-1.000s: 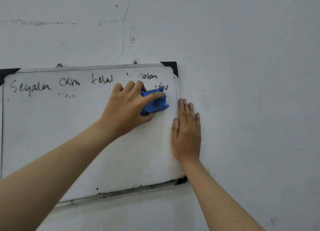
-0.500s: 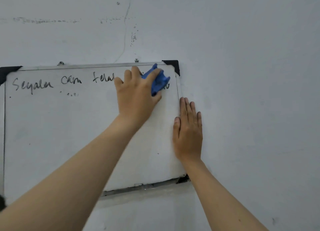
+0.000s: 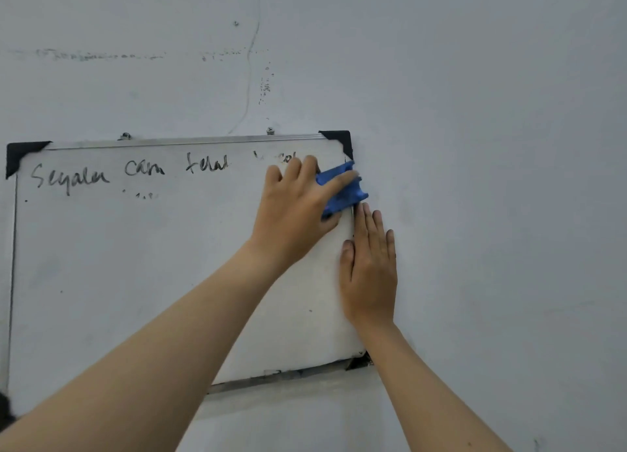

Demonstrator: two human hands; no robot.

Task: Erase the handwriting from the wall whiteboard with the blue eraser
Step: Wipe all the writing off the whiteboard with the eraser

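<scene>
whiteboard (image 3: 135, 282) shows less ink at its right end – left hand (image 3: 295, 211), clamped on blue eraser (image 3: 342, 188), slid back down there; right hand (image 3: 371, 268), fingers straight, braces that edge. three words remain.

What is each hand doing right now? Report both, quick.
Left hand: grips the blue eraser against the whiteboard.
Right hand: open, flat on the whiteboard's right edge, holding nothing.
</scene>
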